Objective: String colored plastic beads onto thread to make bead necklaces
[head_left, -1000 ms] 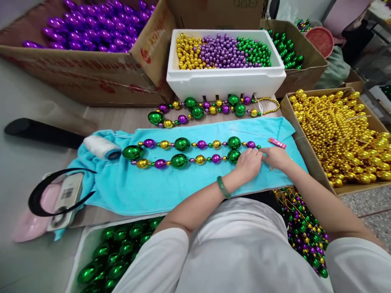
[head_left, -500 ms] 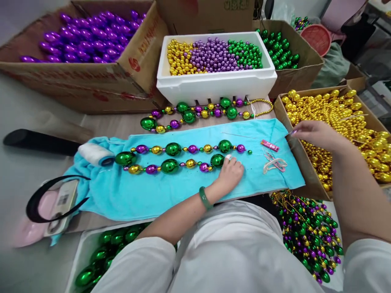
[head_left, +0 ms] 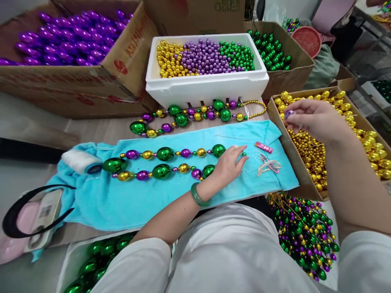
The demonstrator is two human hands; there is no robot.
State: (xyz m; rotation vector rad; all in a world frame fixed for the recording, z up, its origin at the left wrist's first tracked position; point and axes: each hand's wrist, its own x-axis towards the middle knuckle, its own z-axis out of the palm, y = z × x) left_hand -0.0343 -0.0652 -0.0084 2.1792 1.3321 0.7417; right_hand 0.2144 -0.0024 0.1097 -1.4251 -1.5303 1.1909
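Note:
On a turquoise towel (head_left: 122, 203) lies a looped bead strand (head_left: 165, 154) of green, purple and gold beads. My left hand (head_left: 227, 165) is over the strand's right end, thumb and index finger apart, close to a small green bead (head_left: 244, 154). It covers part of the strand. My right hand (head_left: 317, 120) is raised over the box of gold beads (head_left: 308, 162), fingers drawn together. Something small and shiny purple shows at its fingertips; whether a bead or a nail, I cannot make out. A long thin needle (head_left: 232, 137) rests on the towel.
Behind the towel lies another bead necklace (head_left: 181, 120), before a white foam box (head_left: 207, 87) of small beads. Cardboard boxes hold purple beads (head_left: 70, 38) and green beads (head_left: 271, 51). Right of the strand are a pink packet (head_left: 264, 147) and small scissors (head_left: 270, 165); left, a thread spool (head_left: 81, 160).
My left hand has opened its fingers and shifted over the strand's end. My right hand has risen from the box's edge to above the gold beads. The whole view has shifted slightly.

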